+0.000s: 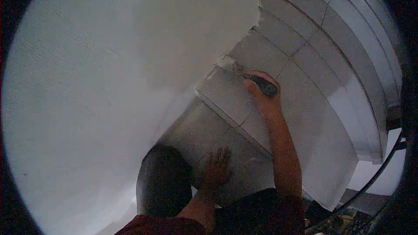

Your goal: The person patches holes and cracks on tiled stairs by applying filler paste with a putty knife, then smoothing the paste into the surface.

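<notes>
My right hand (266,92) is wrapped round a dark-handled tool (266,86) over a tiled stair step (261,54). The tool's working end points toward the corner where the step meets the wall (109,74); its tip is too dim to make out. Pale residue (226,63) lies along that joint, just left of the tool. Lower down, my left hand (217,167) rests on a lower tiled step (198,126), its fingers spread and nothing in them.
Curved tiled steps (344,56) rise to the upper right. My dark-clothed knee (163,182) is beside the wall at lower left. A black cable or rail (374,177) runs along the right, with dim clutter (348,222) at the bottom right.
</notes>
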Available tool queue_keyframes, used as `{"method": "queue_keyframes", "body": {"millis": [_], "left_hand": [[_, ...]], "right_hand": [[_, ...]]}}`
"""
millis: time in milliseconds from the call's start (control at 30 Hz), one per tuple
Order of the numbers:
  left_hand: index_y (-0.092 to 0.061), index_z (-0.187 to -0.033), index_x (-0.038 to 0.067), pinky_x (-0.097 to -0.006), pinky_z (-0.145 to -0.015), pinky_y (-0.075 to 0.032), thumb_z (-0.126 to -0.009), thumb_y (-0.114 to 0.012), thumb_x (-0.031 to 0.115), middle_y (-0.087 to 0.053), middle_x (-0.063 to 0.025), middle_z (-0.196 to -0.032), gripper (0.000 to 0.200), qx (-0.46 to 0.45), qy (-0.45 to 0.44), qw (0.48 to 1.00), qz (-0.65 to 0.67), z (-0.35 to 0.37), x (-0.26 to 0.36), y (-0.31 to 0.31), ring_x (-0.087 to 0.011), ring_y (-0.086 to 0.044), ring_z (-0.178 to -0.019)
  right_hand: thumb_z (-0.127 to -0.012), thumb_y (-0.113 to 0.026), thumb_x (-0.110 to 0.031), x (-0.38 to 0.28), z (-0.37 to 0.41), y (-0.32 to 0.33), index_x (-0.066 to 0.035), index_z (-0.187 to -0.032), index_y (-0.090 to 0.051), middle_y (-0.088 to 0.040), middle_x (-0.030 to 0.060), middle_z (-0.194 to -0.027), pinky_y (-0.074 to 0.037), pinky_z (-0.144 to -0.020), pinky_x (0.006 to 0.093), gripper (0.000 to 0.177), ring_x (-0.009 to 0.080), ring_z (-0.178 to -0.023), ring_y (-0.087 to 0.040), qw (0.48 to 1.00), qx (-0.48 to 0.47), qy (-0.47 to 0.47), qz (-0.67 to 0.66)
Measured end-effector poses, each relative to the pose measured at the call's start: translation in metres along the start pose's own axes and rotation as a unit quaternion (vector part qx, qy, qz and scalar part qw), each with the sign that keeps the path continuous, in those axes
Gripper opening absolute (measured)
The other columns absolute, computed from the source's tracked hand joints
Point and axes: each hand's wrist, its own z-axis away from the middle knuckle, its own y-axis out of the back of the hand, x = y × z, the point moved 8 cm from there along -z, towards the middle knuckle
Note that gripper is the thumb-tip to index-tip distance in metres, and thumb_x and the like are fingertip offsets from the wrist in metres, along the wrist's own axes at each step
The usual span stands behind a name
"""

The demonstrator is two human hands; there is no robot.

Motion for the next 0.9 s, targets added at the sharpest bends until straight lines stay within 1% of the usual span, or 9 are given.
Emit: {"method": "queue_keyframes", "body": {"millis": [33, 67, 233, 400, 467, 500, 667, 767, 900], "left_hand": [[-0.035, -0.162, 0.01, -0.0579, -0.127, -0.021, -0.1, -0.055, 0.04, -0.028, -0.0132, -0.17, 0.071, -0.135, 0.02, 0.978, 0.158, -0.009, -0.014, 0.009, -0.0366, -0.031, -0.154], [-0.036, -0.161, 0.01, -0.0583, -0.127, -0.021, -0.1, -0.054, 0.04, -0.029, -0.0137, -0.17, 0.071, -0.266, 0.04, 0.912, 0.309, -0.006, -0.015, 0.008, -0.0367, -0.032, -0.153], [-0.031, -0.163, 0.01, -0.0595, -0.127, -0.019, -0.1, -0.055, 0.04, -0.027, -0.0148, -0.17, 0.074, -0.287, 0.057, 0.904, 0.313, 0.003, -0.008, -0.009, -0.0369, -0.029, -0.155], [-0.024, -0.166, 0.011, -0.0599, -0.128, -0.013, -0.1, -0.055, 0.046, -0.023, -0.0149, -0.172, 0.08, -0.251, 0.047, 0.91, 0.325, 0.025, 0.004, -0.032, -0.0374, -0.024, -0.157], [-0.024, -0.166, 0.01, -0.0599, -0.128, -0.012, -0.1, -0.055, 0.049, -0.021, -0.0141, -0.172, 0.082, -0.048, -0.02, 0.999, -0.014, 0.035, 0.018, -0.051, -0.0365, -0.022, -0.158], [-0.024, -0.166, 0.01, -0.0599, -0.128, -0.012, -0.1, -0.055, 0.049, -0.021, -0.0141, -0.172, 0.082, -0.05, -0.02, 0.998, -0.013, 0.033, 0.017, -0.045, -0.0365, -0.022, -0.158], [-0.024, -0.165, 0.009, -0.0568, -0.129, -0.014, -0.103, -0.054, 0.042, -0.024, -0.0135, -0.171, 0.077, -0.313, 0.035, 0.917, 0.246, 0.002, 0.001, -0.005, -0.0361, -0.027, -0.156], [-0.024, -0.165, 0.008, -0.0566, -0.128, -0.016, -0.103, -0.055, 0.039, -0.027, -0.014, -0.17, 0.076, -0.256, 0.064, 0.901, 0.344, -0.005, -0.008, 0.011, -0.0362, -0.032, -0.154], [-0.025, -0.164, 0.008, -0.0564, -0.128, -0.016, -0.103, -0.054, 0.04, -0.029, -0.0144, -0.169, 0.075, -0.26, 0.064, 0.902, 0.338, -0.007, -0.008, 0.012, -0.0364, -0.032, -0.154]], "right_hand": [[-0.088, -0.083, -0.027, -0.001, 0.001, 0.0, -0.003, -0.113, -0.075, -0.074, 0.0071, -0.106, -0.053, -0.084, 0.031, 0.036, 0.016, -0.096, -0.067, 1.0, -0.001, -0.001, 0.0], [-0.089, -0.083, -0.026, -0.001, 0.0, 0.004, -0.004, -0.114, -0.075, -0.074, 0.0063, -0.104, -0.053, -0.08, 0.0294, 0.035, 0.0144, -0.093, -0.067, 0.999, 0.02, -0.02, 0.024], [-0.09, -0.081, -0.021, 0.004, -0.006, 0.027, -0.005, -0.114, -0.074, -0.073, 0.0045, -0.097, -0.053, -0.071, 0.0262, 0.03, 0.0107, -0.083, -0.065, 0.997, 0.054, -0.052, -0.02], [-0.091, -0.08, -0.019, -0.003, -0.005, 0.029, -0.004, -0.112, -0.074, -0.072, 0.0028, -0.096, -0.053, -0.07, 0.0253, 0.027, 0.0099, -0.078, -0.063, 0.998, 0.002, -0.036, 0.044], [-0.09, -0.08, -0.019, 0.001, -0.007, 0.028, -0.004, -0.112, -0.074, -0.071, 0.0021, -0.095, -0.053, -0.069, 0.0252, 0.027, 0.0096, -0.078, -0.063, 0.999, 0.0, -0.022, 0.028], [-0.09, -0.081, -0.019, 0.001, -0.008, 0.027, -0.004, -0.113, -0.074, -0.071, 0.0015, -0.095, -0.053, -0.069, 0.0251, 0.028, 0.0093, -0.078, -0.063, 1.0, -0.001, -0.009, 0.012], [-0.09, -0.081, -0.018, -0.012, -0.01, 0.019, -0.005, -0.115, -0.075, -0.07, 0.0002, -0.091, -0.051, -0.066, 0.0241, 0.028, 0.0078, -0.075, -0.061, 0.997, -0.018, -0.037, 0.063], [-0.09, -0.082, -0.019, -0.007, -0.016, 0.015, -0.006, -0.116, -0.075, -0.069, -0.0004, -0.089, -0.047, -0.06, 0.0234, 0.03, 0.0071, -0.07, -0.058, 0.996, -0.022, -0.056, 0.059], [-0.093, -0.079, -0.017, -0.003, -0.017, 0.017, -0.008, -0.115, -0.076, -0.068, -0.0014, -0.081, -0.046, -0.054, 0.0236, 0.024, 0.0084, -0.063, -0.058, 0.994, -0.012, -0.102, 0.035]]}}
